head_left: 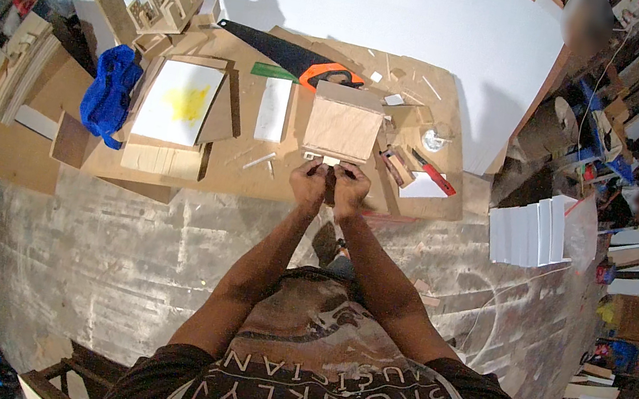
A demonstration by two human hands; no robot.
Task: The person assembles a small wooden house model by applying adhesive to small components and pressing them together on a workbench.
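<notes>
Close together at the workbench's near edge, my left hand (308, 184) and my right hand (351, 189) both have their fingers closed in a pinch. Between the fingertips shows a small pale strip (330, 161), apparently wood, gripped from either side. Just beyond it a small wooden box (340, 128) sits on the brown board, its near edge close to my fingers. Behind the box lies a handsaw (269, 46) with a black blade and an orange handle. To the right of the box are a red-handled cutter (433, 173) and a clear cup (434, 139).
Left on the bench are a white panel (174, 101) with a yellow smear, a blue bag-like item (110, 92) and a wooden holder (165, 8) with slots. A green strip (274, 71) lies near the saw. White panels (530, 230) lean at the right.
</notes>
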